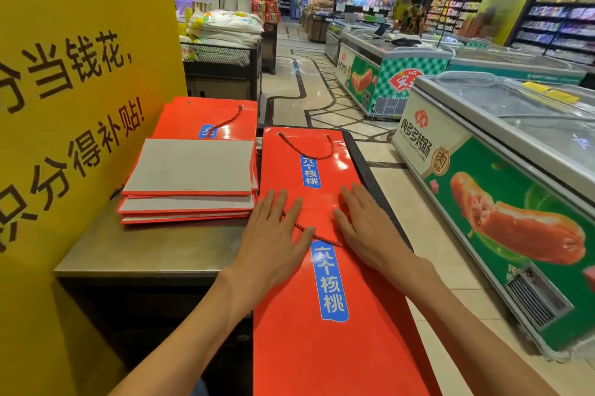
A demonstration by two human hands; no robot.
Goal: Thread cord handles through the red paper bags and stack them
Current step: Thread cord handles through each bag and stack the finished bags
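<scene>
Hands, left [277,228] and right [363,221], flat, each grip spread, pressing red bag [322,347]

both hands, l [273,234] & r [367,225], flat on red bag [322,347], cord [309,233] btwn.

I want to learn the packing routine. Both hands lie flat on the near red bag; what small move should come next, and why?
Probably slide the near bag forward until it lies square on the far bag. Both the left hand and the right hand press flat on it, its cord already shows between them, and the bag overhangs the table edge toward the person.
</scene>
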